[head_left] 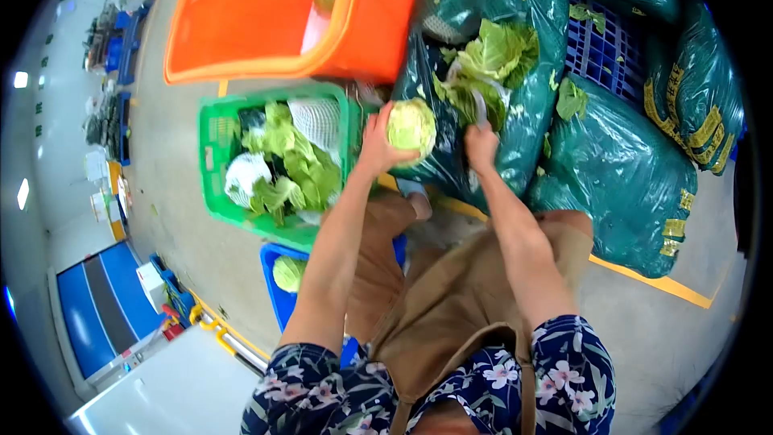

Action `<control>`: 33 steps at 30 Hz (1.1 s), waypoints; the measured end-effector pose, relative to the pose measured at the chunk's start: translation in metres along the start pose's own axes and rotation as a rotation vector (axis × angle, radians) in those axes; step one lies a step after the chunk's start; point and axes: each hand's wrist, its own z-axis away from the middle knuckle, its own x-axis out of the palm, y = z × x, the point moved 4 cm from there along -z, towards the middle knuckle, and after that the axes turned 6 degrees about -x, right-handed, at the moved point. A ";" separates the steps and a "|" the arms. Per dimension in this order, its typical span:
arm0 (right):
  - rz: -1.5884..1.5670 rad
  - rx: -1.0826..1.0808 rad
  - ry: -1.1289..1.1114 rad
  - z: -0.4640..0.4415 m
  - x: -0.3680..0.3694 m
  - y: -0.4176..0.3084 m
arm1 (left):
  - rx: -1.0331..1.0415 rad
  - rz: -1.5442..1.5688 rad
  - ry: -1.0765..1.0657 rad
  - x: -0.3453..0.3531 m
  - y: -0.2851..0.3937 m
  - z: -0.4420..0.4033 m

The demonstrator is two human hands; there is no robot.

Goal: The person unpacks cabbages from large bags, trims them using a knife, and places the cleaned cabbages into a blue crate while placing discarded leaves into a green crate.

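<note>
My left hand (378, 145) is wrapped round a trimmed pale green cabbage (411, 130), held over the edge of a dark green plastic bag (519, 141). In my right hand (481, 147) is a knife (481, 106), its blade pointing away from me. The blade lies against loose cabbage leaves (503, 55) on top of the bag. My fingers hide the knife's handle. To the left of my left hand stands a green crate (256, 229) with leaves (310, 165) and white foam netting (316, 122) inside.
A large orange bin (233, 16) stands behind the green crate. Near my left leg a blue crate (278, 298) holds another cabbage (288, 274). More stuffed green bags (620, 185) lie on the right, around a blue plastic pallet (600, 52). A white surface (169, 391) is at lower left.
</note>
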 end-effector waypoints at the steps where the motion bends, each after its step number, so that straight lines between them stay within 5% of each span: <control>1: 0.001 -0.210 0.013 -0.006 0.003 0.034 | 0.013 -0.032 0.046 0.001 -0.005 0.000; 9: 0.191 -0.154 -0.109 0.009 -0.008 -0.064 | -0.058 -0.079 0.002 0.004 0.009 -0.001; 12: 0.185 -0.678 -0.030 0.040 -0.007 -0.067 | -0.105 -0.026 -0.040 -0.003 0.005 -0.006; 16: 0.208 -0.618 -0.278 0.082 0.003 -0.078 | -0.147 0.006 -0.051 0.000 -0.004 -0.010; 24: 0.673 -0.684 -0.148 0.058 0.032 -0.064 | -0.171 0.008 -0.106 -0.001 -0.013 -0.022; 26: 0.838 -0.459 -0.187 0.031 0.046 -0.042 | -0.169 -0.023 -0.133 -0.007 0.001 -0.014; 28: 0.759 -0.419 -0.295 -0.002 0.051 0.000 | -0.074 -0.039 -0.097 -0.007 0.005 -0.012; 33: 0.603 -0.427 -0.303 0.006 0.010 -0.043 | -0.069 -0.017 -0.081 -0.003 0.002 -0.013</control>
